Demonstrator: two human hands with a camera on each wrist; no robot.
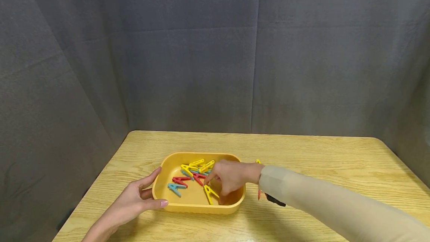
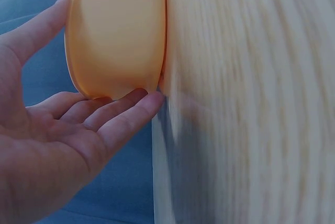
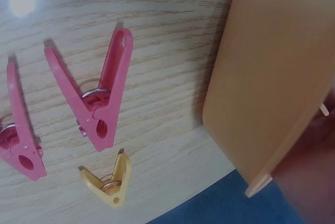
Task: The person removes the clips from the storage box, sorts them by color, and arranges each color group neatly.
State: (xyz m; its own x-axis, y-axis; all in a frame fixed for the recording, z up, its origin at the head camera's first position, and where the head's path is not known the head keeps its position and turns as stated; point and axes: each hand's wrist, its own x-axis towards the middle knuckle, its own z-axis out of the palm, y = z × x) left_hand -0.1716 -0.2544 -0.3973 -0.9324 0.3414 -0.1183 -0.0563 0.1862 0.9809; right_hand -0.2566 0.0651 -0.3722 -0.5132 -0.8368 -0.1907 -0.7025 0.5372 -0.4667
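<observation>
A yellow tub [image 1: 183, 207] holds several plastic clothespins. My left hand [image 1: 132, 199] grips its left end, thumb on the near rim and fingers along the side; the left wrist view shows fingertips [image 2: 152, 101] against the tub wall [image 2: 118, 30]. Inside the tub, my right hand [image 1: 230, 176] pinches a yellow clothespin [image 1: 207, 193] between forefinger and thumb. Left of it lie a blue clothespin [image 1: 176, 188], a red clothespin [image 1: 180, 179] and a pile of yellow, red and blue ones. In the right wrist view the tub wall [image 3: 261, 72] hides most of that hand [image 3: 309, 177].
Outside the tub's right end, two red clothespins [image 3: 110, 106] and a smaller-looking yellow clothespin [image 3: 112, 185] lie on the wooden table [image 1: 319, 156]. The right forearm sleeve [image 1: 312, 193] partly covers them in the head view. Grey curtains [image 1: 188, 66] stand behind the table.
</observation>
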